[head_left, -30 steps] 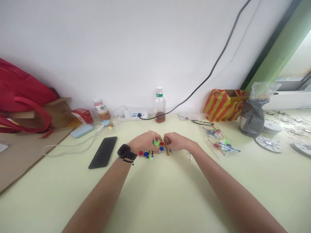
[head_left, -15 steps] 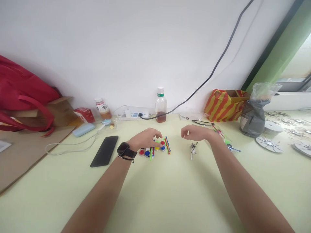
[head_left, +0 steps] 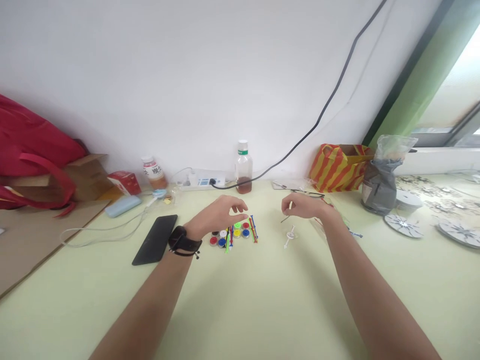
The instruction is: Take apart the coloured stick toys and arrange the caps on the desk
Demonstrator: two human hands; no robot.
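A thin dark piece (head_left: 285, 219), right of the frame's centre, projects from the right hand (head_left: 303, 206), whose fingertips close on it in a pinch. Just below it, a white arrow-shaped piece (head_left: 289, 237) with a round hub lies on the pale surface (head_left: 240, 305). Near the centre, round discs (head_left: 245, 233) in red, blue, white, yellow and green form a cluster, with slim coloured arrows (head_left: 254, 230) among them and at their right edge. The left hand (head_left: 214, 215), at the cluster's upper left, is loosely open, fingers curved, thumb apart, gripping nothing visible. Farther out are a black flat slab (head_left: 154, 240) at centre left, a bottle (head_left: 243, 172) with dark liquid above centre, a striped bag (head_left: 339, 169) at centre right, grey slotted discs (head_left: 403, 226) toward the right edge, and a red bag (head_left: 37, 140) at the left edge.
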